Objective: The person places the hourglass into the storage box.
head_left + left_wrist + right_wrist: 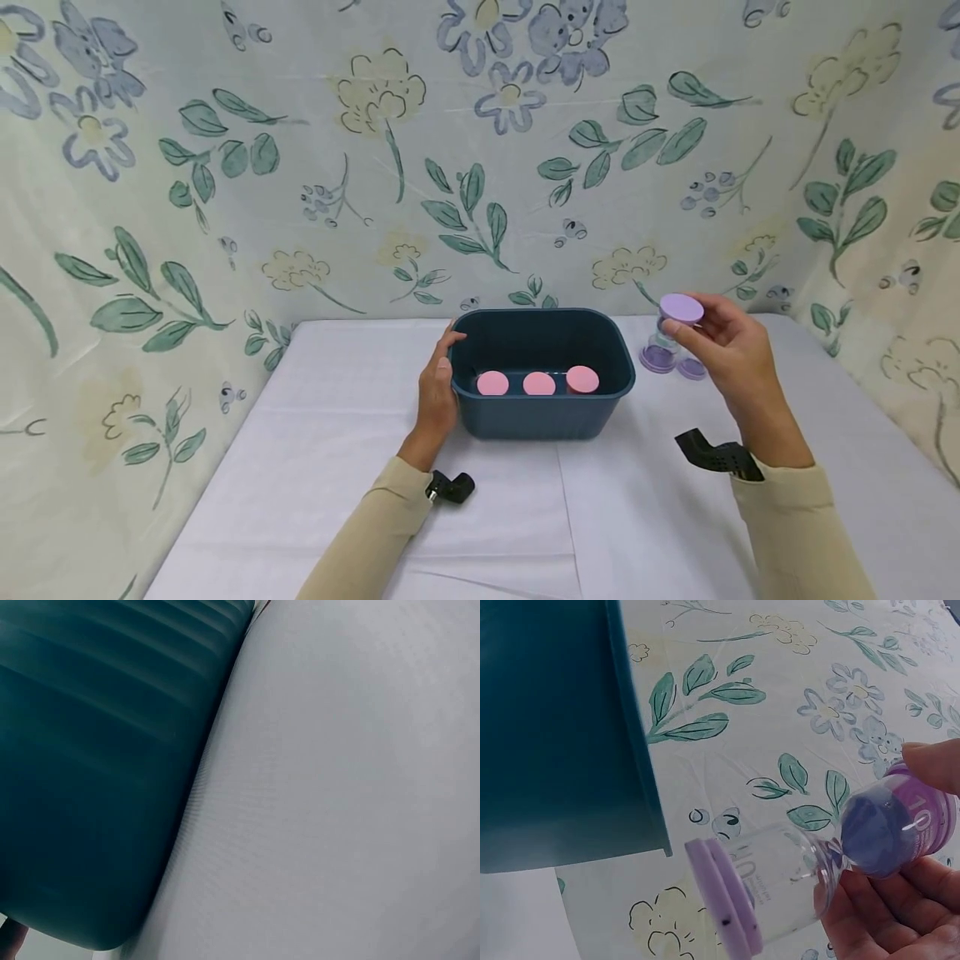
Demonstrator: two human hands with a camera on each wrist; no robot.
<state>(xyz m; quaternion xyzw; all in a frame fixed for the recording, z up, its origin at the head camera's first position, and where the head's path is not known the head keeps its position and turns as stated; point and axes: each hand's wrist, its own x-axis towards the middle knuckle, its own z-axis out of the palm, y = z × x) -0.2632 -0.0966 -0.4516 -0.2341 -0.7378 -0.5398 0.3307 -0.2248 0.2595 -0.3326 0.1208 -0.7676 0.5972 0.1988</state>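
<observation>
Pinching purple sand timer point(677, 327): right hand point(723, 350) | left hand point(437, 385) flat against bin point(542, 414)

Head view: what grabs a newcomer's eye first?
The dark teal bin at the table's centre, with three pink round caps in a row inside it. The left hand rests against the bin's left wall. To the right of the bin, the right hand holds up a purple sand timer, above two more purple pieces on the white tablecloth.
</observation>
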